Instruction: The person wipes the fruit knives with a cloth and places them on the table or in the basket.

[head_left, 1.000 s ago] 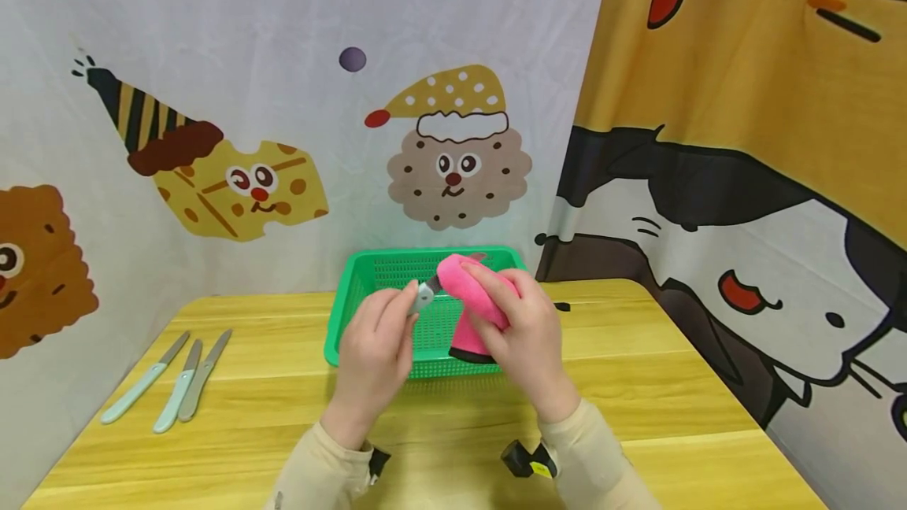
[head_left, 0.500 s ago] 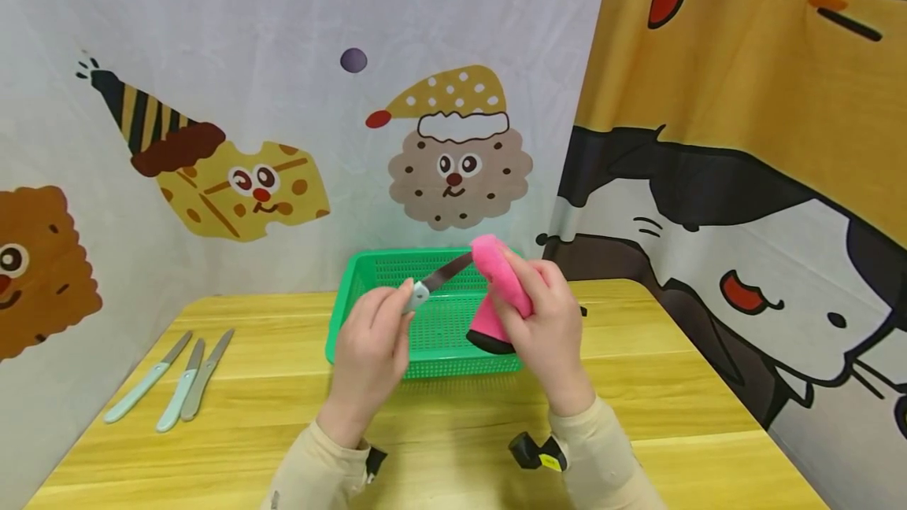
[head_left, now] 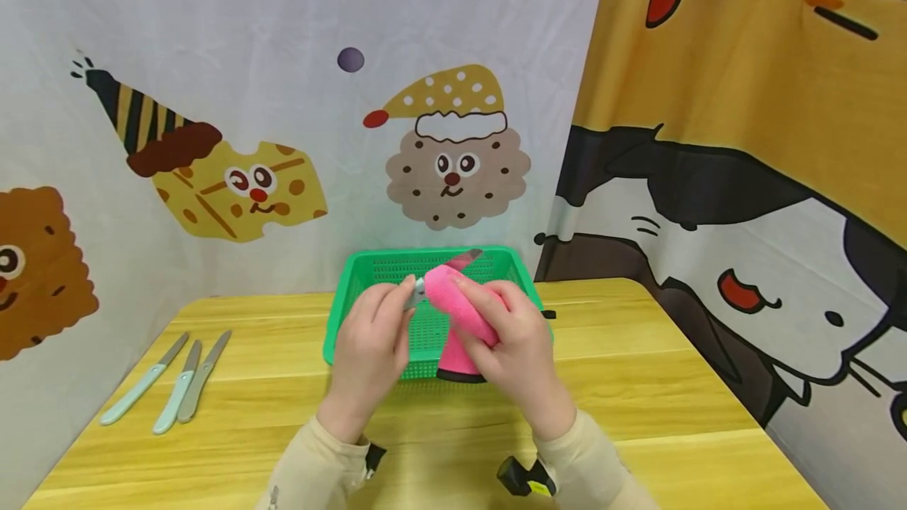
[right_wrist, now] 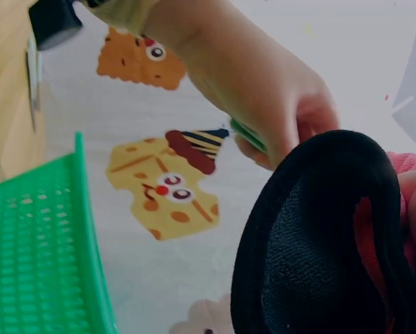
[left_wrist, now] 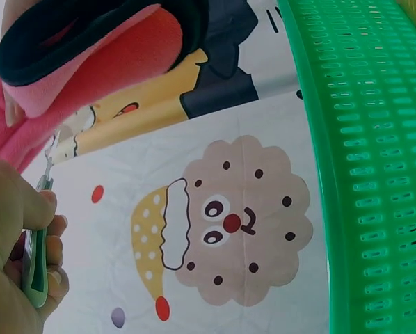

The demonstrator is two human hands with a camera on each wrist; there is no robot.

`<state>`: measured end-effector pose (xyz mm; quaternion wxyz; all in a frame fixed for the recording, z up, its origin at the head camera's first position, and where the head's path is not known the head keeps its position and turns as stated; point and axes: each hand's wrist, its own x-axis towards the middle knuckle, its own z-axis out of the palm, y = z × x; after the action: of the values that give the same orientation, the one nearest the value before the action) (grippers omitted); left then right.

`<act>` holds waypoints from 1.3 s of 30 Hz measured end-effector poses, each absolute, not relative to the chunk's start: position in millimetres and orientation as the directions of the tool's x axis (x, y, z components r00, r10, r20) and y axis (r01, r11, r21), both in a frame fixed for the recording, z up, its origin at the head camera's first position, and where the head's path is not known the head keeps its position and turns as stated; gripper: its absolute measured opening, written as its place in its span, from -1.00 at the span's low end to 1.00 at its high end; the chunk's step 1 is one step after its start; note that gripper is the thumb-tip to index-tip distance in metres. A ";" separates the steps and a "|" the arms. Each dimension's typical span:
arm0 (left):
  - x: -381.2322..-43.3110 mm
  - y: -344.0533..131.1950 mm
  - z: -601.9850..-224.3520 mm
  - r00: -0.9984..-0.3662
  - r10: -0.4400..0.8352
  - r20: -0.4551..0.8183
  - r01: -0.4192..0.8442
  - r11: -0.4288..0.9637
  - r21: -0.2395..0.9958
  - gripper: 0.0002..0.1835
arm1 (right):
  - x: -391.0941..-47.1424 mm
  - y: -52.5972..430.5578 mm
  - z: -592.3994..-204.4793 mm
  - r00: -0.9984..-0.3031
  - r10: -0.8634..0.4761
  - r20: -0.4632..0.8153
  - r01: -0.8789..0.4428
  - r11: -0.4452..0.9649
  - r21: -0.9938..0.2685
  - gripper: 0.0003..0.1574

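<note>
My left hand (head_left: 372,349) grips the pale green handle of a knife (head_left: 416,293) over the basket. Pinched around the blade, just beyond the handle, is a pink cloth (head_left: 460,305) with black edging, held by my right hand (head_left: 520,349). The blade's tip pokes out past the cloth at the upper right. In the left wrist view, the handle (left_wrist: 35,264) lies within curled fingers, and the cloth (left_wrist: 104,83) hangs above it. The cloth's black-edged fold (right_wrist: 312,223) fills the lower right of the right wrist view. Most of the blade is hidden by the cloth.
A green plastic basket (head_left: 342,313) stands at the table's far edge, beneath the hands. Several knives lie at the left: one knife (head_left: 145,384) apart, another knife (head_left: 177,396) beside a greyer-handled knife (head_left: 203,384). A printed curtain (head_left: 283,6) hangs behind the wooden table (head_left: 652,384).
The right hand has slid the cloth outward along the blade to its tip, then back left and down toward the handle. The left hand has stayed nearly still with the knife.
</note>
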<state>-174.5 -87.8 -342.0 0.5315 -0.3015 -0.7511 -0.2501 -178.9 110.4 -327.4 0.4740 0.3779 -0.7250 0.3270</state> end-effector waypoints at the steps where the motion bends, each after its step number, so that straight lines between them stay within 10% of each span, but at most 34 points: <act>1: -174.3 -87.3 -341.6 -0.250 0.188 0.950 0.721 0.691 0.053 -0.71 | -178.9 108.0 -328.9 -0.264 -0.248 0.932 -0.860 0.498 -0.111 -0.57; 39: -207.9 -106.9 -306.9 -0.223 0.436 0.872 0.855 0.517 -0.041 -0.66 | -195.5 196.2 -334.3 -0.479 0.009 0.878 -0.605 0.721 -0.337 -0.36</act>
<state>-207.9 -106.9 -306.9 0.4491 -0.4325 -0.7464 -0.2329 -195.5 196.2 -334.3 0.4750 0.1869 -0.7969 0.3231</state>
